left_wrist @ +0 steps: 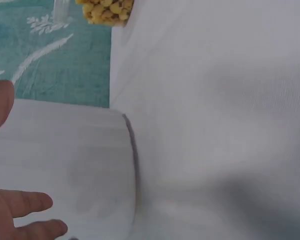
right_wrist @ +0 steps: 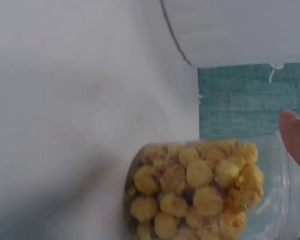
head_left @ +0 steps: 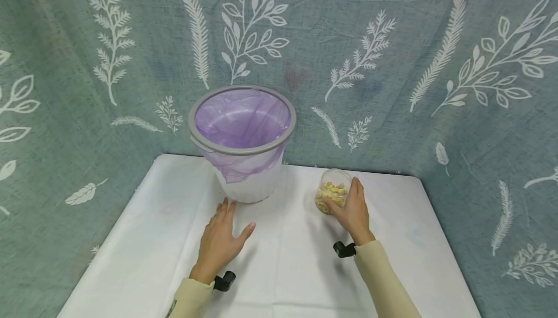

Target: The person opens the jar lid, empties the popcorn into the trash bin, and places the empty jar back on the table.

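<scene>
A clear plastic jar (head_left: 326, 193) partly filled with yellow popcorn (right_wrist: 194, 187) stands on the white table, right of the bin. My right hand (head_left: 354, 214) is round the jar's right side, the thumb (right_wrist: 296, 137) lying across it near the rim; most of those fingers are out of the right wrist view. My left hand (head_left: 220, 243) hovers palm down just in front of a white bin (head_left: 253, 187), fingers spread and holding nothing. A purple bag (head_left: 244, 119) lines the bin, clamped under a grey rim ring (head_left: 242, 151).
A white cloth (head_left: 301, 269) covers the table. Green leaf-patterned fabric (head_left: 305, 32) hangs behind it and along both sides. The bin stands at the table's back edge, left of the jar. Each wrist wears a small black camera mount (head_left: 224, 280).
</scene>
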The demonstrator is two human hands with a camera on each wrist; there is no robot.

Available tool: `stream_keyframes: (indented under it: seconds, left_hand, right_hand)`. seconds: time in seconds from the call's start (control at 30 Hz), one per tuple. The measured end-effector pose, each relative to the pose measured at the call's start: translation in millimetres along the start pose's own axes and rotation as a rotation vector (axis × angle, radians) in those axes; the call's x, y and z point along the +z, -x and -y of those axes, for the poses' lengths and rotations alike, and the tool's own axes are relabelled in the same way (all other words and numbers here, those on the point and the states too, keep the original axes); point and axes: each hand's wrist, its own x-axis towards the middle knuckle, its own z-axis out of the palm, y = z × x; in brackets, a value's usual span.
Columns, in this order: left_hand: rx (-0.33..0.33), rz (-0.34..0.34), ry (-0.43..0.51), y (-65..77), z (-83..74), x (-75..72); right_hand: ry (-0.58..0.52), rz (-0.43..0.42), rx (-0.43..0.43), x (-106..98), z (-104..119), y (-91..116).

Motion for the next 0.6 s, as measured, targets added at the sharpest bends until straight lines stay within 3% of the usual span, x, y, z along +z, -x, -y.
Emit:
stream_keyframes:
  seconds: [0.2,0.43,0.6]
  left_hand:
    - [-0.013,0.023,0.12,2.8,-1.8,7.7]
    - [-0.044,0.06,0.21,5.2,-1.4,14.9]
    - [-0.028,0.059,0.271,4.8,-1.2,20.8]
  right_hand:
    - [-0.105,0.003,0.067,9,2,-11]
    - [-0.139,-0.032,0.102,16,2,-20]
    - [-0.16,-0.065,0.113,19,1,-23]
